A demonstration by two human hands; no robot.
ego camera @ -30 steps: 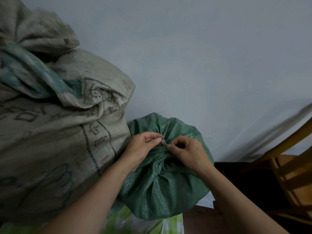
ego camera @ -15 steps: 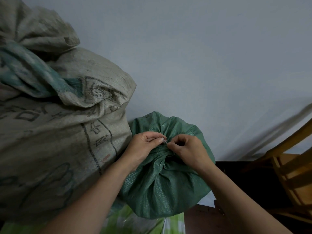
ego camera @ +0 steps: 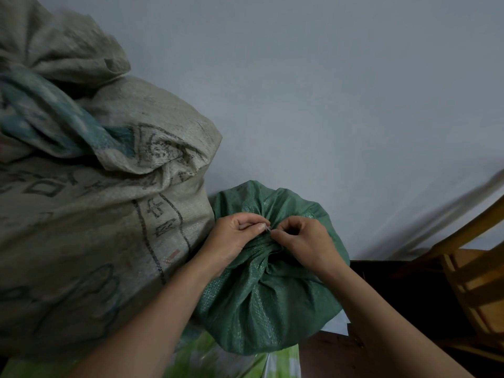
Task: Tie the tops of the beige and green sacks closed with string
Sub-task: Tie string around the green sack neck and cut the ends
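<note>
Two sacks in view. The beige sack [ego camera: 95, 227] is large and printed with dark characters. It stands to the left of the green sack [ego camera: 272, 309] and touches it. Its top is bunched and folded over, with a teal patch among the folds; cannot tell whether it is tied.

The green sack is the smaller one, set against the pale wall [ego camera: 327, 91]. Its neck is gathered into tight pleats at its upper middle.

The left hand [ego camera: 234, 238] rests on the left side of the green sack's neck. Its fingers [ego camera: 256, 227] are curled, thumb and forefinger pinching a short pale end of string [ego camera: 268, 229]. The right hand [ego camera: 305, 241] is on the right side of the neck. Its fingers [ego camera: 293, 226] are curled inward, and thumb and forefinger tip nip the same string just beside the left fingertips. The hands hide how the string runs round the neck.

Light green-and-white plastic [ego camera: 283, 364] lies under the green sack's lower edge. A white sheet [ego camera: 336, 323] shows at the sack's lower right edge. A wooden chair [ego camera: 469, 282] stands to the right of the green sack, well apart.
</note>
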